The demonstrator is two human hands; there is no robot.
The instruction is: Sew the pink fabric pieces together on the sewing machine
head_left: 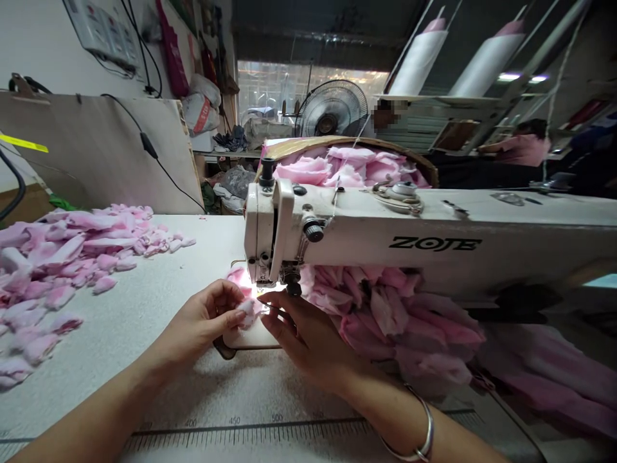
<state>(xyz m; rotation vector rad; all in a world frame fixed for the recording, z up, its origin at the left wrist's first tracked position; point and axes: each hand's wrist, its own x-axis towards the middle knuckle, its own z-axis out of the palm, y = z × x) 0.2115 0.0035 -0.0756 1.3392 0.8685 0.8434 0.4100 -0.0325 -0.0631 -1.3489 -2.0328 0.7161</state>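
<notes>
Work apparently mid-course at the sewing machine (357, 235): the left hand (205, 315) pinches a pink piece (247, 312) at its lit end, the grip of the right hand (308, 334) cannot be told, the pile (62, 251) leftward is perhaps done, the bundle (385, 315) rightward perhaps remaining.

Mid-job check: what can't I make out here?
All in the head view:
Needle tip: lost in glare under the sewing machine.
Pink piece: partly covered by the left hand.
Thin dark item at the right hand: too small to identify.
Pink cloth, far right: blurred, cut off by the right edge.
</notes>
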